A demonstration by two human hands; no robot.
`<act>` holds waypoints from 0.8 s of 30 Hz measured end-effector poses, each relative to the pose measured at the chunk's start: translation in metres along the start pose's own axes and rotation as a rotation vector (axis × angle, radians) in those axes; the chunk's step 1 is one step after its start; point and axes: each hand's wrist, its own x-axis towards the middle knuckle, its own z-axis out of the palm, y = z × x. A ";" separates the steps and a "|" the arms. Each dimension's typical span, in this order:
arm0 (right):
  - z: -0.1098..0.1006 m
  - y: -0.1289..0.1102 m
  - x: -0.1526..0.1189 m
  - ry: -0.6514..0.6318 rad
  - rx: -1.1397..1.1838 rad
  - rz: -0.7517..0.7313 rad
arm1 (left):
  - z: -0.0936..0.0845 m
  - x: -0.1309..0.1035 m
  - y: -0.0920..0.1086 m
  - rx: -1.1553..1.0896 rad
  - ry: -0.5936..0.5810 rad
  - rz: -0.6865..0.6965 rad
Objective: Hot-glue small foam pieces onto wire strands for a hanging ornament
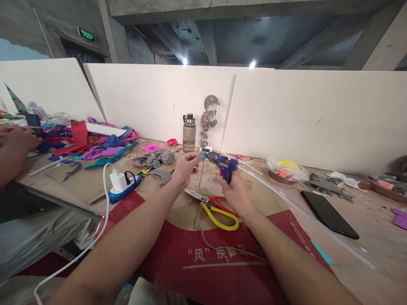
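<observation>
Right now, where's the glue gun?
Head view, just right of centre: the glue gun is in the right hand, nozzle by the teal piece in the left hand, right of the bottle.

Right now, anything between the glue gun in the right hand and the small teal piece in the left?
Nothing visible. The glue gun in the right hand has its nozzle right by the small teal piece in the left hand; can't tell if they touch. The yellow-handled scissors lie below, outside that gap.
</observation>
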 end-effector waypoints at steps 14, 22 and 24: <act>-0.001 -0.003 0.001 -0.007 0.135 0.152 | -0.002 0.002 0.002 -0.100 0.010 -0.068; -0.017 0.034 0.025 -0.070 0.384 0.560 | -0.002 0.002 0.000 -0.152 -0.057 -0.111; -0.019 0.046 0.028 -0.152 0.228 0.657 | 0.000 0.000 0.000 -0.100 -0.074 -0.071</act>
